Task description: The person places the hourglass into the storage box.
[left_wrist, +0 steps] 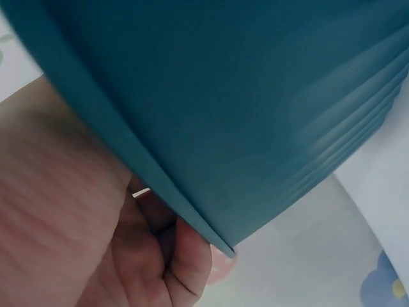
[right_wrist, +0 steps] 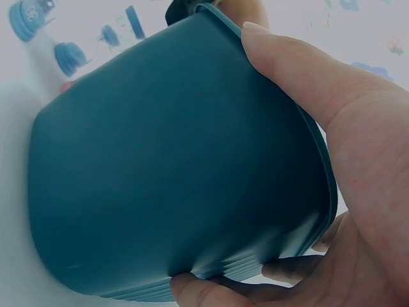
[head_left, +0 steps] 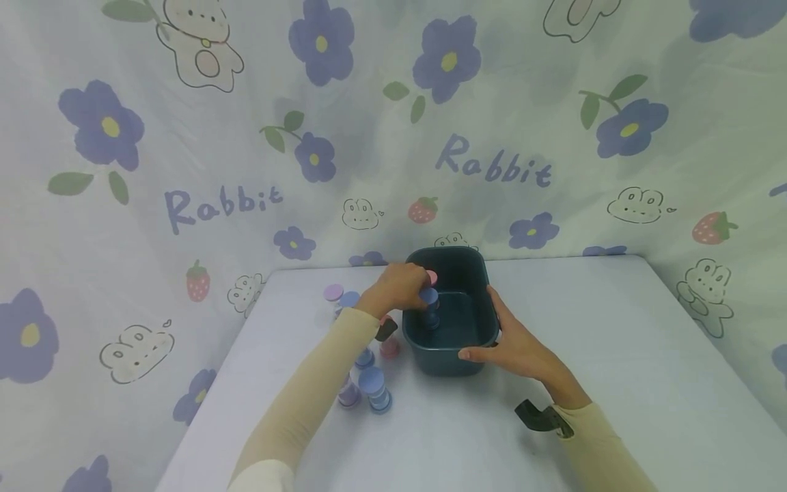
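Bin (head_left: pixel 445 363): my right hand (head_left: pixel 522 347) grips its rim at 4 o'clock; my left hand (head_left: pixel 399 285) pinches a blue spool (head_left: pixel 432 315) inside, at 9 o'clock. Tilted release could topple it.

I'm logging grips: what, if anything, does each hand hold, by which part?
The right hand holds the teal bin by its near right corner; whether the left hand grips the blue piece inside is unclear.
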